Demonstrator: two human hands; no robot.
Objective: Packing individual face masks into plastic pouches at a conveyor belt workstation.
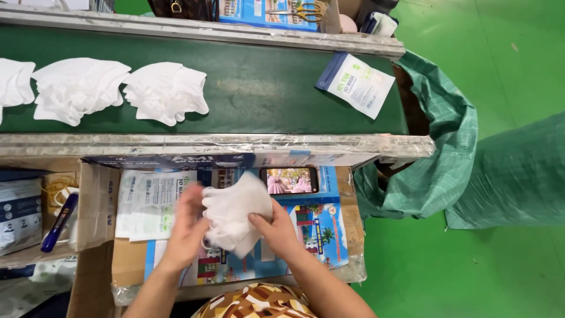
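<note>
Both our hands, left (pixel 187 221) and right (pixel 276 231), pinch the mask stack (pixel 234 213) just below the phone (pixel 289 180), its long axis running between them.

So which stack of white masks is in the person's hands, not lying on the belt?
The stack of white masks over the cardboard box, gripped between the left hand and right hand. The other stacks lie untouched on the green conveyor belt.

A single head-worn camera looks steeply down from just above the person's chest, close over the near bench (pixel 329 259). It faces forward across the bench's far edge to the green conveyor belt (pixel 265 88) running left to right, with green floor (pixel 500 47) filling the right side beyond the bench's right edge
</note>
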